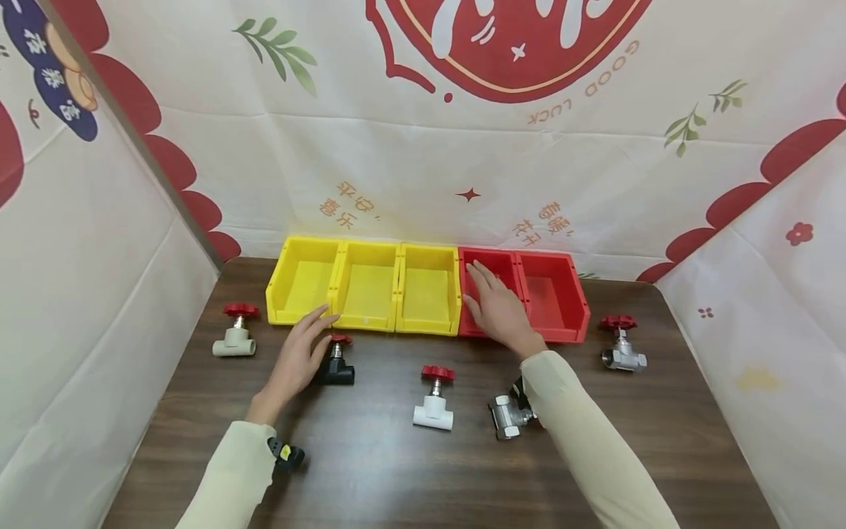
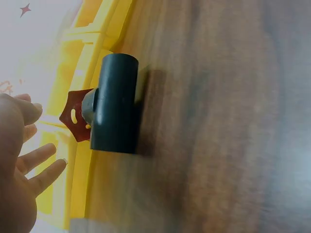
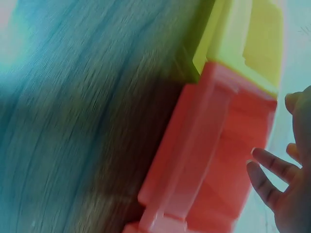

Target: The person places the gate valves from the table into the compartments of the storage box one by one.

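Note:
My left hand is above the table's left half, fingers extended and holding nothing. Just beside it stands a black plastic tee valve with a red handwheel; in the left wrist view the valve is close to the fingertips, apart from them. Over the inner red bin hovers my right hand, its fingers spread and nothing in them. The right wrist view has that hand above the bin's opening. Under the right forearm, a metal valve is partly hidden by the sleeve.
Three yellow bins and two red ones stand in a row along the back cloth. A white valve stands mid-table, a pale grey-green valve at far left, and another metal valve at far right. Cloth walls border the table.

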Tool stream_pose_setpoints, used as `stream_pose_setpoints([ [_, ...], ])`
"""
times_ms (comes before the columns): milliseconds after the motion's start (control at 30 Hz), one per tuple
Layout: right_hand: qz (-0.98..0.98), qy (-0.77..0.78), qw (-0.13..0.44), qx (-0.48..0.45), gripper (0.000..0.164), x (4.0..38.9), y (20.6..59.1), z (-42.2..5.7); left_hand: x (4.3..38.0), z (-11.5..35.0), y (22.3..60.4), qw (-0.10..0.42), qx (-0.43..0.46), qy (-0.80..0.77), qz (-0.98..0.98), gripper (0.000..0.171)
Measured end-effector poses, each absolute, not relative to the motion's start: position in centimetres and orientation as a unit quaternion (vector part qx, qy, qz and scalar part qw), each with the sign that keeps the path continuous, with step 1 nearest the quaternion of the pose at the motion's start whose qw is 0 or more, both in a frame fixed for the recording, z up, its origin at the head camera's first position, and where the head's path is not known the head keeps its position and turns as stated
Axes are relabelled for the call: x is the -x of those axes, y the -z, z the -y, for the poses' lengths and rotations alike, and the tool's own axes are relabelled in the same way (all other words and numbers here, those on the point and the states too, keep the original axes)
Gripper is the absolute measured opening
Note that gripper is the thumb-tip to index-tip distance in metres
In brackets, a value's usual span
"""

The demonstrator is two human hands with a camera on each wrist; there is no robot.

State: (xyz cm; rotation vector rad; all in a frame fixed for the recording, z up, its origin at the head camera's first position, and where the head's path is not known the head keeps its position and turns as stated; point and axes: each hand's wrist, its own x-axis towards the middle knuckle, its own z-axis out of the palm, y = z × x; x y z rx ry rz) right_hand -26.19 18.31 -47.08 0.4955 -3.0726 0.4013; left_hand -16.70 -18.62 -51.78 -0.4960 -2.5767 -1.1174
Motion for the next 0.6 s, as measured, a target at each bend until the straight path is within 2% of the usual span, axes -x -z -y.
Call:
stream_pose_setpoints([
  [367,0.973,-0.124,-0.029,-0.191,0.081,27.9,49.7,-15.1,13.5,20.1,53.0,0.213,0.13,0.398,0.883,0.044],
  [600,0.974,-0.126,-0.026,-0.189,0.072,28.5,51.0,-14.6,12.3,21.3,54.6,0.248,0.123,0.362,0.89,0.043],
])
